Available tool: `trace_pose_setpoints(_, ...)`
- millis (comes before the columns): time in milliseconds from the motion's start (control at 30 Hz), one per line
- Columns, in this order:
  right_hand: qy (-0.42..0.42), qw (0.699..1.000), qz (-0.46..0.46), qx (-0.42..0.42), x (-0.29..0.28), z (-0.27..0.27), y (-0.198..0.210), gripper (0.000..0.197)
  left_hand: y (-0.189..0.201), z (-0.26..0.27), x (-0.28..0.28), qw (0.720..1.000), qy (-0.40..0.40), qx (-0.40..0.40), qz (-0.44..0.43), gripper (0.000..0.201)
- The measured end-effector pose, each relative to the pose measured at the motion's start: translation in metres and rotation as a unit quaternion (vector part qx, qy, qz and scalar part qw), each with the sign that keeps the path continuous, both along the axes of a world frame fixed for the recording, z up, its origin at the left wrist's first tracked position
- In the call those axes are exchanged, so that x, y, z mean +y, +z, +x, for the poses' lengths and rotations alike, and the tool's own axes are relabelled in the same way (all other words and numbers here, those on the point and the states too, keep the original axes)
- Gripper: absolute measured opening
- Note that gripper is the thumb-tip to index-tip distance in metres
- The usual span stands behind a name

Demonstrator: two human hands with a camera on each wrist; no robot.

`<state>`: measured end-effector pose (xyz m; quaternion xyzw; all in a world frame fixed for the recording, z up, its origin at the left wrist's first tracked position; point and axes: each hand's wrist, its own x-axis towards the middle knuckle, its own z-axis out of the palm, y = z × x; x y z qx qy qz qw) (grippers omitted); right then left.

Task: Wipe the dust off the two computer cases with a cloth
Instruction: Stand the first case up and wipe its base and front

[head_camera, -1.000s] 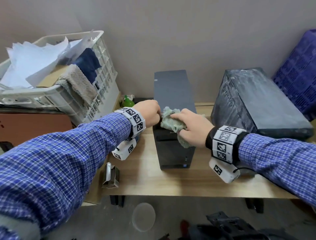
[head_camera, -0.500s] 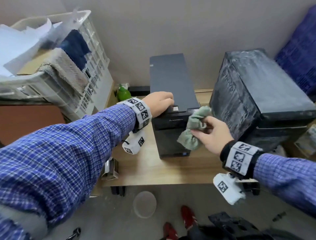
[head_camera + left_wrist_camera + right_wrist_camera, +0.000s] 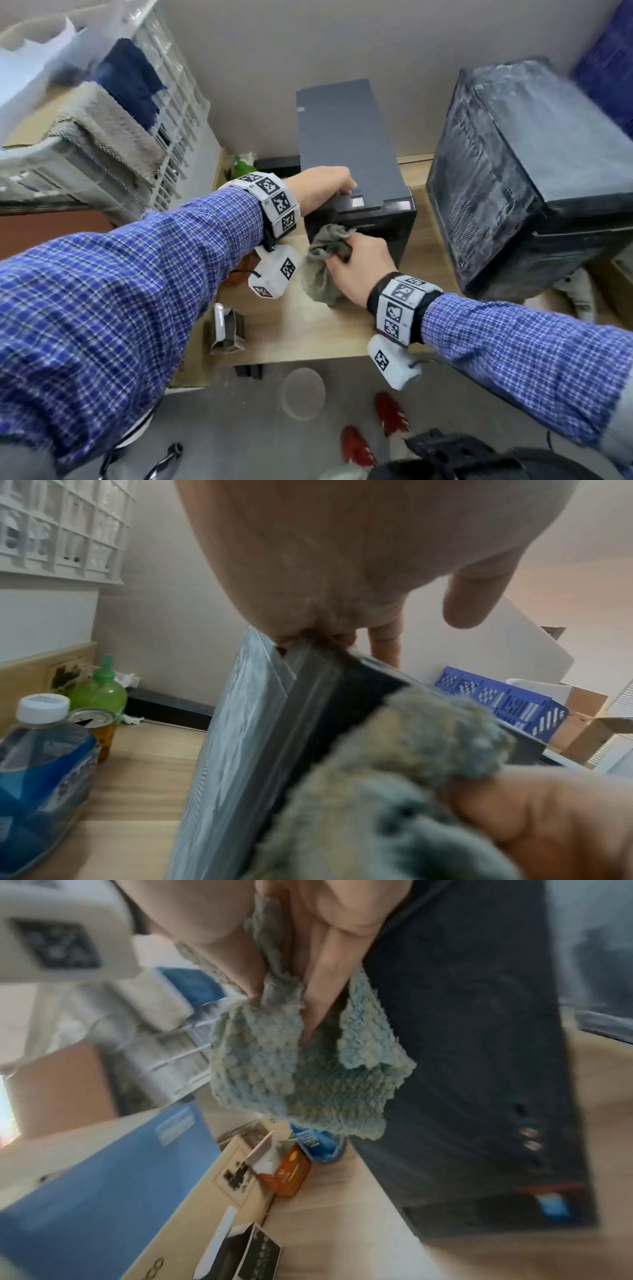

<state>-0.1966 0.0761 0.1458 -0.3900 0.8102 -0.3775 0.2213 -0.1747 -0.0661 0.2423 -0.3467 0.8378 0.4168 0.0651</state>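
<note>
Cloth [image 3: 325, 263] is a nubby grey-green terry piece, bunched and crumpled, its free corner hanging in folds (the right wrist view shows a bluish tint in the pile and frayed edges). It sits against the front face of the slim computer case [image 3: 346, 144], just below the top front edge. The right hand [image 3: 359, 267] has its grip closed around the bunched cloth, fingers [image 3: 329, 988] curled into the fabric. The left hand [image 3: 322, 188] rests on the top front corner of the slim computer case, its fingers bent over the edge; in the left wrist view the thumb [image 3: 472, 599] stands apart from the case.

The slim computer case is dark, upright on the wooden bench [image 3: 301, 329], with a smooth, largely clean top panel; its left side panel shows pale streaked dust in the left wrist view. The second computer case [image 3: 534, 164], larger and black, stands to the right, apart from the first, with heavy whitish dust streaking on its top and vented side.

A white slatted crate [image 3: 171, 113] holding paper and fabric stands at left. A green bottle [image 3: 99, 693], an opened can [image 3: 92, 721] and a blue-labelled bottle [image 3: 41, 764] stand on the bench left of the slim case.
</note>
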Motion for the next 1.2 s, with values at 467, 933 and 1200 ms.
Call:
trace_pose_setpoints(467, -0.161, 0.987, 0.005, 0.024, 0.049, -0.055, -0.008, 0.028, 0.001, 0.003, 0.0, 1.0, -0.031, 0.001, 0.003, 0.019)
trace_pose_setpoints(933, -0.047, 0.994, -0.088, 0.045, 0.073, -0.048, -0.006, 0.016, 0.003, 0.005, -0.008, 0.999, -0.02, 0.006, 0.039, 0.037)
trace_pose_setpoints(1200, 0.091, 0.937, -0.214, 0.261, 0.009, -0.009, 0.015, 0.042, 0.007, 0.008, -0.008, 0.996, -0.007, 0.01, 0.09, 0.032)
